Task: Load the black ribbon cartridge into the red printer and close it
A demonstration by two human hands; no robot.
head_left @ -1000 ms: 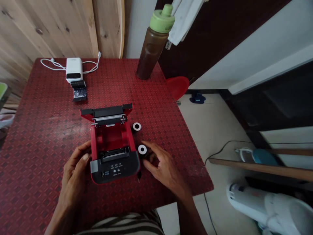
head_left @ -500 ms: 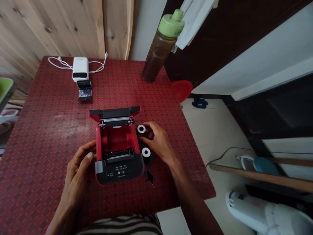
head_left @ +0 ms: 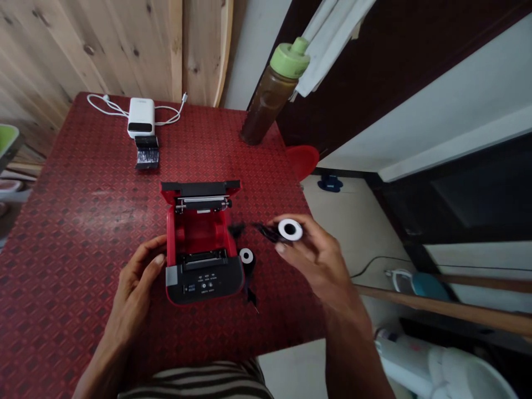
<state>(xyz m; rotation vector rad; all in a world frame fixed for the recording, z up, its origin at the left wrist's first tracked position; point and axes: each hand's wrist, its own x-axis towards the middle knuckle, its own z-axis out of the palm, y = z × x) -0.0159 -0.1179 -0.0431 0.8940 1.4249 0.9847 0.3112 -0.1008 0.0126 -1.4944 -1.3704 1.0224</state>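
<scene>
A small red and black printer (head_left: 202, 252) sits on the red table (head_left: 83, 221) with its lid open and its inner bay bare. My left hand (head_left: 139, 277) rests against the printer's left side, fingers curled onto it. My right hand (head_left: 316, 255) is lifted above the table's right part and is closed on a black roll with a white core (head_left: 290, 229); a loose black strip trails from it to the left. A second black roll with a white core (head_left: 246, 257) stands on the table beside the printer's right side.
At the back of the table lie a white device (head_left: 140, 117) with a white cable (head_left: 103, 105) and a small dark block (head_left: 147, 157). A brown bottle with a green cap (head_left: 272, 91) stands at the back right corner. The floor and a white appliance (head_left: 449, 366) are to the right.
My right hand went from the near roll to the far roll, closed on it and lifted it up and to the right. The left hand stayed at the printer.
</scene>
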